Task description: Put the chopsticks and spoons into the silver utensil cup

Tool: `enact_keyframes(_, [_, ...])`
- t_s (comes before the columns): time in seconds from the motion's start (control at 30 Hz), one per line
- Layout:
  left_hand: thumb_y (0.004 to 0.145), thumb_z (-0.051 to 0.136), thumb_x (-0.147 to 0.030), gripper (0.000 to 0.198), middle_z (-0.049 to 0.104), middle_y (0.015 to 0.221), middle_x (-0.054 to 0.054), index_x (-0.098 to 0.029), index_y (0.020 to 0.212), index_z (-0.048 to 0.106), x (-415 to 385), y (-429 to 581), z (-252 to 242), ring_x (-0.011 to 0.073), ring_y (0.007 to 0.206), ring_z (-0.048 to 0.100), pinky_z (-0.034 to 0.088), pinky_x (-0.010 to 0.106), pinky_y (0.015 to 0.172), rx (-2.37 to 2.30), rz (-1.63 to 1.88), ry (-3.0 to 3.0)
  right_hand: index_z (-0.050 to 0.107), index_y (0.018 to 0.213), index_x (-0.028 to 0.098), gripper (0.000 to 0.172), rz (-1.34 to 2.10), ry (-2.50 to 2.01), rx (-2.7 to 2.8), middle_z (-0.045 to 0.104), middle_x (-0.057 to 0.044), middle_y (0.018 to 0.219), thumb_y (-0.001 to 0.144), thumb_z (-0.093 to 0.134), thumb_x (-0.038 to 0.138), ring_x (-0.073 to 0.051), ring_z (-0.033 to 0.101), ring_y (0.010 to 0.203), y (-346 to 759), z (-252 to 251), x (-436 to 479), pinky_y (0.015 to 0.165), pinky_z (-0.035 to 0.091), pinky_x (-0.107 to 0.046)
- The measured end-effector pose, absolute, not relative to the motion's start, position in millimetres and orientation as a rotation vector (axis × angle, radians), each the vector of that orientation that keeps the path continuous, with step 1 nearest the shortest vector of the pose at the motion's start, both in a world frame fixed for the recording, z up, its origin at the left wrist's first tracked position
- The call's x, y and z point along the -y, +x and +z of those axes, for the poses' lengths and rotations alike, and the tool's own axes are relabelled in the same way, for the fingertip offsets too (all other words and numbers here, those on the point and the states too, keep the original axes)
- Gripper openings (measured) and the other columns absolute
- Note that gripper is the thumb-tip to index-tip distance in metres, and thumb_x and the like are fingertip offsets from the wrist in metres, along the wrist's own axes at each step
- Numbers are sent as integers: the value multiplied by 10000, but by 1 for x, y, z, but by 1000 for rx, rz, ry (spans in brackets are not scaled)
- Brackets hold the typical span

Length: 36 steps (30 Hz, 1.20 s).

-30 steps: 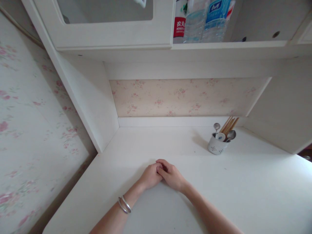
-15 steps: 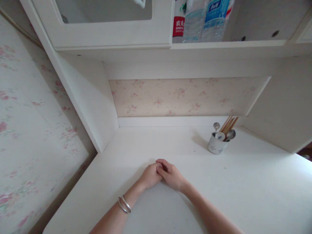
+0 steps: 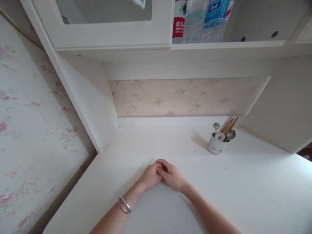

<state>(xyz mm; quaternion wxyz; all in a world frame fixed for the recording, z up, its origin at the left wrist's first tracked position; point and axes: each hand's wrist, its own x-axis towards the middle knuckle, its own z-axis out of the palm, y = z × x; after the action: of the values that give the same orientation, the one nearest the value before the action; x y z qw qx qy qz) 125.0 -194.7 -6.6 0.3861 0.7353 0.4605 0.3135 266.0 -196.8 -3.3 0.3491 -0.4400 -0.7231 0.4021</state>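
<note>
My left hand (image 3: 151,175) and my right hand (image 3: 172,176) rest together on the white counter (image 3: 156,143), clasped at the fingers. The right fingers and thumb wrap over the curled fingers of the left. Whether anything lies inside the left fist is hidden. Two silver bangles (image 3: 125,204) circle my left wrist. To the right and farther back stands a white utensil holder (image 3: 216,145) with a pattern of holes, apart from both hands. Wooden chopsticks (image 3: 228,126), a small metal ladle or spoon (image 3: 216,126), a metal spoon (image 3: 231,134) and a white spoon (image 3: 220,136) stick out of it.
A white cabinet (image 3: 112,39) overhangs the counter. Plastic bottles (image 3: 193,24) stand on its open shelf. Side panels (image 3: 90,97) close in the counter's back part, with floral wallpaper (image 3: 170,97) behind. At the left, the counter edge runs beside a papered wall (image 3: 31,130).
</note>
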Motion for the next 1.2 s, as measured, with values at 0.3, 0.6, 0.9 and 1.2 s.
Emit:
enact_keyframes(0.3, [657,433,-76,209,677,793,29,-147,748,608,193,125,-10,150,759,613,427,224,640,-1176,788,1886,570,1151,218,316,1046,-1139,1873,672,-33,986,854,484,283,-184,608,910,267,-3,197,820,447,-309])
enact_keyframes(0.6, [645,430,-77,205,670,772,33,-145,723,606,193,126,-9,152,743,606,425,227,636,-1173,798,1891,571,1146,214,315,1036,-1148,1886,674,-32,965,851,481,277,-183,612,887,266,-4,197,803,450,-307])
enact_keyframes(0.9, [651,439,-84,204,675,782,29,-146,738,614,194,125,-6,150,751,610,426,225,640,-1170,799,1879,574,1146,211,322,1031,-1160,1882,676,-35,968,844,484,276,-182,613,891,266,-4,196,813,452,-306])
enact_keyframes(1.2, [649,432,-74,229,685,782,29,-141,749,626,196,126,-4,147,739,608,428,226,634,-1204,791,1870,577,1142,202,325,1042,-1139,1870,676,-42,960,846,478,288,-193,611,888,266,-1,198,813,457,-319])
